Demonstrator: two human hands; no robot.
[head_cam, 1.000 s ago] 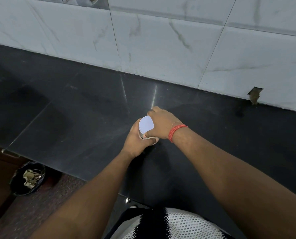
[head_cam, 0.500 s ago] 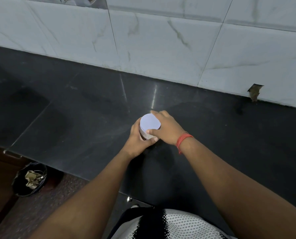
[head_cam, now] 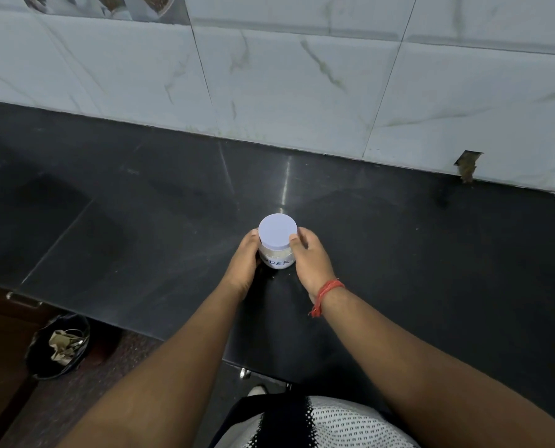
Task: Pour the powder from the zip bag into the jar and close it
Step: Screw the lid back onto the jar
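At the fingertips: left hand wraps the body of the small clear round jar, fingers curled round its far side, thumb up by the rim. Right hand has thumb and fingers pinching the edge of the flat pale lilac round screw lid, which sits on top of the jar.

Jar stands upright on the black polished stone counter, mid-depth, well apart from the white marbled wall tiles. Pale powder visible through the wall. Zip bag not in view.

Risks, my read:
- lid cross-threads or stays half-turned, looks shut but isn't; cause: seating not visible from above
- jar skids on the slick stone if the left grip slackens during a twist
- powder on the threads could jam the lid

Writing: handwritten dark letters on the jar's white label, "…DER" legible, the start hidden by the left hand. No brand visible.
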